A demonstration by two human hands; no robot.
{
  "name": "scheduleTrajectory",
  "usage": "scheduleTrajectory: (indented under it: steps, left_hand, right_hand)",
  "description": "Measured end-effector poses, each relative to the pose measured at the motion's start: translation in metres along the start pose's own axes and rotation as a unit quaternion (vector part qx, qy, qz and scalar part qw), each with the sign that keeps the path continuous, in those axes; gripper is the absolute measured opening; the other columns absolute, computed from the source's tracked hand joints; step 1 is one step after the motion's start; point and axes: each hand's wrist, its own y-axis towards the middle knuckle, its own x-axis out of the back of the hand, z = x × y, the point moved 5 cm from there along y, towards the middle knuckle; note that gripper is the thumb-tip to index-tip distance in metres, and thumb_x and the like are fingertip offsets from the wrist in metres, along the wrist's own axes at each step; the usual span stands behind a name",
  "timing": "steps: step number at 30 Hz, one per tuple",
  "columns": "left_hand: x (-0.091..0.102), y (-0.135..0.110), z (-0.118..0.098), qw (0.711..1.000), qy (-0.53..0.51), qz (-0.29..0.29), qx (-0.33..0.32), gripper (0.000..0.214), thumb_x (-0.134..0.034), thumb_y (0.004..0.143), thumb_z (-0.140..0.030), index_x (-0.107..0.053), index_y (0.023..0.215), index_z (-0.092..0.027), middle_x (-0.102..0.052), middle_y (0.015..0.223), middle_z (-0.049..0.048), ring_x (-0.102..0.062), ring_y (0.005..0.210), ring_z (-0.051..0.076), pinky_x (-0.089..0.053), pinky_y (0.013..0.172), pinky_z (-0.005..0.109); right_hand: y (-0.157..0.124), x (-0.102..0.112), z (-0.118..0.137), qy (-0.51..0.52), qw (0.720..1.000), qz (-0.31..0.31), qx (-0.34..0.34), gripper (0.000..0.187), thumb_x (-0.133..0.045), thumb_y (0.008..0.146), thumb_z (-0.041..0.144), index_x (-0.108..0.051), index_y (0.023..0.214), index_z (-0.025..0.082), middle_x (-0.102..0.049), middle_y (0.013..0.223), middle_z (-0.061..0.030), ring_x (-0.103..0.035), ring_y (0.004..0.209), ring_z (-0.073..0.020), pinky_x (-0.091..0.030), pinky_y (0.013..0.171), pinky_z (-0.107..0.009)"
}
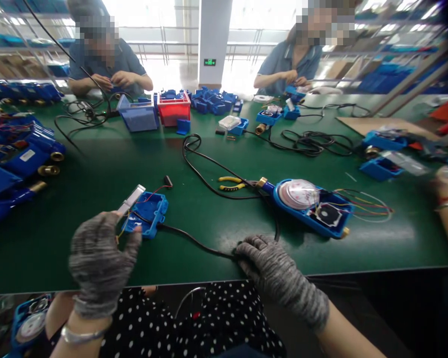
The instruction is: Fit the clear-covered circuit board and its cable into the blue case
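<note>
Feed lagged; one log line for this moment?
left hand: by blue cover | right hand: on black cable | water meter: on table, untouched

Strong daylight poured in from the tall windows at the back of the hall (261, 15), which were blown out to plain white, leaving the two seated co-workers backlit. The dark green matte bench (224, 164) carried a soft sheen and only faint shadows beneath its objects. The wide lens bent the shelving at both edges, and the right margin smeared badly. The grey knitted-gloved left hand (97, 261) was slightly motion-blurred; the centre stayed reasonably sharp.
</note>
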Motion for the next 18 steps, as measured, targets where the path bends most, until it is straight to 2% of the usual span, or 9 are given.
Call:
scheduleTrajectory:
  steps: [1,3,5,7,9,11,15,18]
  left_hand:
    - [0.002,-0.010,-0.027,0.993,-0.071,-0.026,-0.089,0.045,-0.068,0.084,-0.037,-0.058,0.122,-0.016,-0.064,0.121,0.0139,-0.058,0.118,0.031,-0.045,0.105,0.049]
    - [-0.006,-0.030,-0.080,0.957,-0.184,0.029,-0.221,0.035,-0.064,0.086,-0.025,-0.059,0.121,-0.019,-0.067,0.118,0.0079,-0.059,0.115,0.024,-0.046,0.107,0.043]
    - [-0.016,-0.043,-0.122,0.927,-0.244,0.069,-0.277,0.032,-0.057,0.090,-0.026,-0.059,0.120,-0.018,-0.069,0.115,0.0061,-0.061,0.110,0.022,-0.044,0.107,0.044]
    - [-0.030,-0.048,-0.148,0.915,-0.244,0.106,-0.303,0.024,-0.053,0.091,-0.029,-0.061,0.111,-0.019,-0.070,0.104,0.0057,-0.063,0.097,0.021,-0.050,0.096,0.042]
    - [-0.044,-0.049,-0.161,0.906,-0.216,0.162,-0.326,0.016,-0.055,0.090,-0.028,-0.061,0.102,-0.020,-0.068,0.097,0.0046,-0.061,0.090,0.021,-0.051,0.086,0.040]
    - [-0.049,-0.047,-0.162,0.897,-0.199,0.196,-0.342,0.010,-0.056,0.090,-0.027,-0.060,0.097,-0.021,-0.066,0.095,0.0039,-0.060,0.087,0.022,-0.051,0.080,0.038]
    - [-0.045,-0.040,-0.153,0.895,-0.203,0.185,-0.351,0.013,-0.051,0.092,-0.027,-0.058,0.101,-0.020,-0.064,0.096,0.0041,-0.058,0.087,0.022,-0.049,0.081,0.040]
    - [-0.044,-0.038,-0.144,0.906,-0.207,0.185,-0.319,0.014,-0.047,0.094,-0.029,-0.058,0.098,-0.021,-0.064,0.096,0.0033,-0.057,0.087,0.022,-0.049,0.082,0.041]
  right_hand:
    - [0.000,-0.001,0.001,0.002,1.000,-0.007,0.007,0.014,-0.059,0.087,0.017,-0.073,0.090,0.020,-0.064,0.087,-0.0084,-0.058,0.087,-0.0213,-0.045,0.079,-0.032]
    - [0.001,-0.002,0.006,0.005,0.999,-0.021,0.024,0.015,-0.058,0.087,0.016,-0.072,0.091,0.020,-0.064,0.085,-0.0079,-0.058,0.085,-0.0208,-0.045,0.077,-0.031]
    - [0.003,-0.006,0.010,0.008,0.999,-0.028,0.042,0.015,-0.059,0.087,0.018,-0.072,0.094,0.020,-0.065,0.086,-0.0078,-0.058,0.084,-0.0211,-0.046,0.076,-0.032]
    - [0.005,-0.012,0.013,0.011,0.998,-0.024,0.053,0.015,-0.060,0.086,0.020,-0.071,0.096,0.021,-0.066,0.088,-0.0081,-0.059,0.084,-0.0220,-0.048,0.076,-0.033]
    - [0.007,-0.020,0.012,0.018,0.998,-0.016,0.053,0.018,-0.059,0.087,0.020,-0.072,0.098,0.022,-0.067,0.092,-0.0088,-0.061,0.086,-0.0232,-0.050,0.077,-0.035]
    - [0.007,-0.028,0.008,0.030,0.998,-0.008,0.049,0.021,-0.054,0.088,0.019,-0.072,0.099,0.023,-0.068,0.096,-0.0092,-0.062,0.089,-0.0242,-0.052,0.080,-0.038]
    - [0.003,-0.038,-0.005,0.048,0.998,-0.020,0.046,0.028,-0.049,0.089,0.020,-0.071,0.105,0.025,-0.069,0.103,-0.0095,-0.065,0.092,-0.0259,-0.056,0.083,-0.042]
    - [0.003,-0.041,-0.009,0.027,0.996,-0.059,0.058,0.034,-0.046,0.089,0.019,-0.070,0.111,0.025,-0.070,0.108,-0.0112,-0.067,0.096,-0.0279,-0.058,0.084,-0.044]
